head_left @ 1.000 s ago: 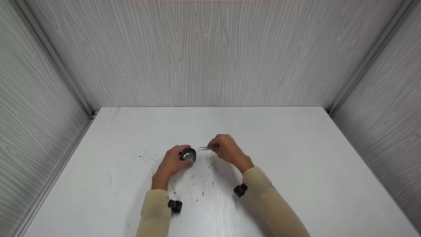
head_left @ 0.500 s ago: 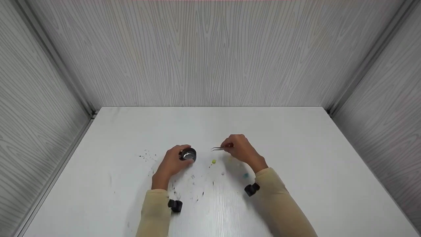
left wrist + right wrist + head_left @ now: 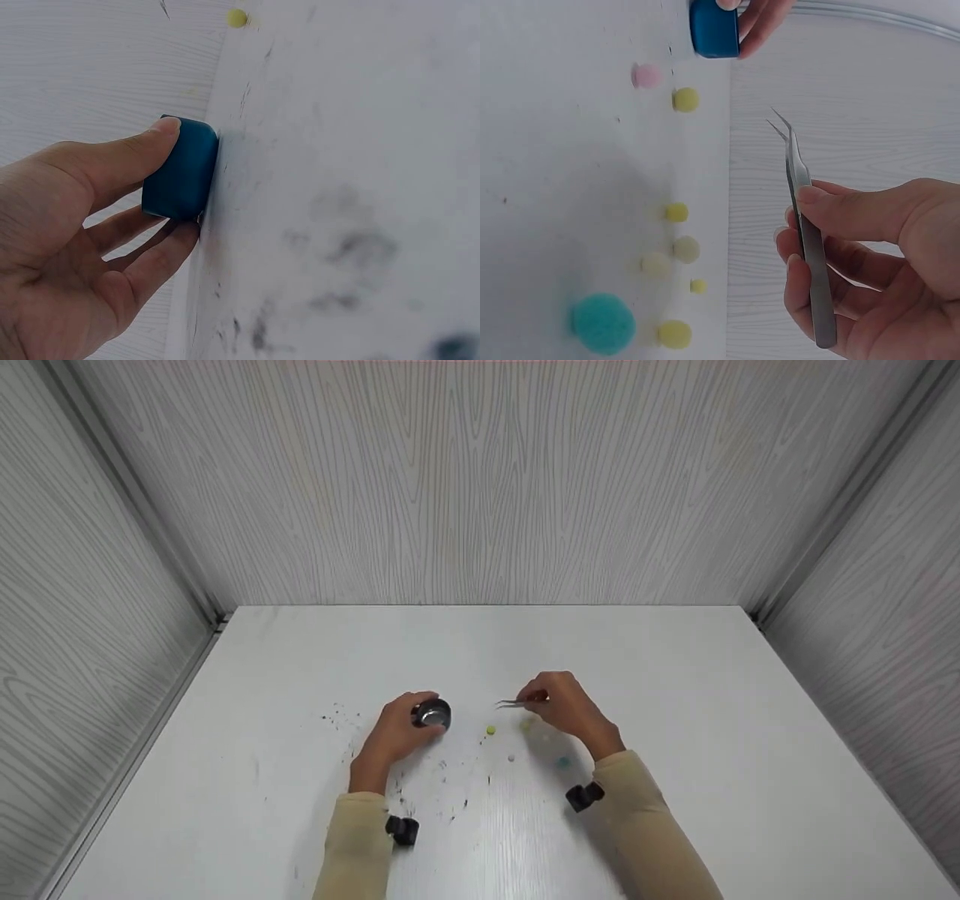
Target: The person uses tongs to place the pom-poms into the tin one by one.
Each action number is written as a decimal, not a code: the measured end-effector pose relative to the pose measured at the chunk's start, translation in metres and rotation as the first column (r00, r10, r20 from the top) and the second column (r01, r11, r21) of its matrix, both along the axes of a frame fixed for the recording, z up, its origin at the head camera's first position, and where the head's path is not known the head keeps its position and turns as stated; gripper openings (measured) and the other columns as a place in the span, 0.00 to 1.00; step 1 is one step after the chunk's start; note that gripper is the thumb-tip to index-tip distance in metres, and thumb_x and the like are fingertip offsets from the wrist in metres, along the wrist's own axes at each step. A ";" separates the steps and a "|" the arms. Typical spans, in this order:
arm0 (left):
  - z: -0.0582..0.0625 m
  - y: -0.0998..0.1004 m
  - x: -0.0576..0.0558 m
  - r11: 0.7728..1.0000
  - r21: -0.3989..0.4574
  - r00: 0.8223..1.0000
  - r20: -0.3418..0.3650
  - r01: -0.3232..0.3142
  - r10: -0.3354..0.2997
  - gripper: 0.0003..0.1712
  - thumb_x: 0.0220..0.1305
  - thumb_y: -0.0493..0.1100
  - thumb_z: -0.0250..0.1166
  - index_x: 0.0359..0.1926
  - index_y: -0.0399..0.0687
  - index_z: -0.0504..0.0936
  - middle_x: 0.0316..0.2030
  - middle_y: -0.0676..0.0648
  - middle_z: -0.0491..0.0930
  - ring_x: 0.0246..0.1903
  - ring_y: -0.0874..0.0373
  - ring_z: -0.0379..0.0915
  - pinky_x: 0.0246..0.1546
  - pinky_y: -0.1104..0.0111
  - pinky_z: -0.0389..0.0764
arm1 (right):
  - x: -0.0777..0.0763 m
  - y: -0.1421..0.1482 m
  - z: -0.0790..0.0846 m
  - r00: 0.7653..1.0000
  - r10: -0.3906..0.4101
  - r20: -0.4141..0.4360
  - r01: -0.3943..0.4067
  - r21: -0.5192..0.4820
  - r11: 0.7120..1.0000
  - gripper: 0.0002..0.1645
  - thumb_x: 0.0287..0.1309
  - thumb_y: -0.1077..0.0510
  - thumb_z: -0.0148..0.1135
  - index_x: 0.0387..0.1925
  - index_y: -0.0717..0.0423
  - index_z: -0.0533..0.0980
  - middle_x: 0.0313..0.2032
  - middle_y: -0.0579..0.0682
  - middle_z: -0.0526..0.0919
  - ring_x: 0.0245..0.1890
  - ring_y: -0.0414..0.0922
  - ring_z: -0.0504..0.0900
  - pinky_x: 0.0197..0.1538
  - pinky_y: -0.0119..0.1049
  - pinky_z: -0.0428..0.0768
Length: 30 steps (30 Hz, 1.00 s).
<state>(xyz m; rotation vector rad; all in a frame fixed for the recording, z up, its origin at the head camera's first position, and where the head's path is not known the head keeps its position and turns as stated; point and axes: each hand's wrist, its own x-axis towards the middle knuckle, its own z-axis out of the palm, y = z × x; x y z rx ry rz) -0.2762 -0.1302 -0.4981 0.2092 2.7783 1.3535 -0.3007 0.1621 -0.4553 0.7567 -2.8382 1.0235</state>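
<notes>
My left hand [image 3: 396, 733] holds a small round cup [image 3: 433, 715] on the table, thumb on one side and fingers on the other. The cup's inside looks silvery; its outer wall is blue in the left wrist view. In my right hand [image 3: 870, 262] is a pair of metal tweezers [image 3: 810, 247] with bent tips. Those tips stand apart above the table, with nothing between them. Below lie small balls: a yellow ball [image 3: 685, 100], a pink ball [image 3: 647, 76], a larger teal ball [image 3: 604, 324], and several other yellow or cream ones, one of them a cream ball [image 3: 686, 249].
The white table [image 3: 315, 645] carries dark smudges [image 3: 405, 802] around and below the left hand. Pale wood-grain panels [image 3: 480, 480] rise at the back and both sides. A black wrist camera [image 3: 585, 796] sits at the right sleeve, another at the left.
My right hand with the tweezers has moved right, away from the cup, and the balls beneath it show more. The left hand still holds the cup in place.
</notes>
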 end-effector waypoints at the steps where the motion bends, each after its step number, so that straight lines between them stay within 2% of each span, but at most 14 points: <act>1: 0.000 0.000 0.000 1.000 0.000 1.000 0.002 0.000 0.000 0.33 0.62 0.39 0.74 0.68 0.44 0.77 0.65 0.36 0.78 0.68 0.38 0.71 0.72 0.45 0.69 | 0.001 0.000 0.000 1.000 -0.001 -0.002 0.001 0.004 1.000 0.08 0.61 0.69 0.69 0.40 0.59 0.90 0.37 0.55 0.89 0.37 0.45 0.85 0.43 0.40 0.85; 8: -0.003 0.001 0.001 1.000 -0.003 1.000 0.020 0.009 -0.009 0.34 0.63 0.39 0.73 0.69 0.44 0.76 0.66 0.36 0.77 0.69 0.38 0.71 0.72 0.45 0.69 | 0.004 0.002 -0.005 1.000 -0.017 -0.001 0.017 0.025 1.000 0.07 0.61 0.68 0.70 0.39 0.59 0.90 0.36 0.54 0.89 0.36 0.44 0.84 0.42 0.39 0.84; 15: -0.003 -0.001 0.000 1.000 0.007 1.000 -0.003 0.019 -0.019 0.32 0.63 0.38 0.73 0.68 0.44 0.77 0.62 0.37 0.79 0.66 0.39 0.74 0.70 0.45 0.72 | 0.004 0.002 -0.006 1.000 -0.011 -0.003 0.011 0.033 0.999 0.07 0.60 0.68 0.70 0.38 0.60 0.90 0.35 0.55 0.89 0.35 0.45 0.84 0.42 0.39 0.84; 30: -0.003 -0.004 0.000 0.999 0.029 0.999 -0.013 0.033 -0.033 0.33 0.64 0.38 0.73 0.69 0.42 0.76 0.64 0.35 0.77 0.66 0.38 0.73 0.69 0.45 0.72 | 0.004 0.001 -0.008 1.000 -0.021 0.014 0.020 0.063 0.998 0.07 0.60 0.68 0.71 0.38 0.59 0.90 0.36 0.55 0.89 0.34 0.43 0.82 0.41 0.39 0.84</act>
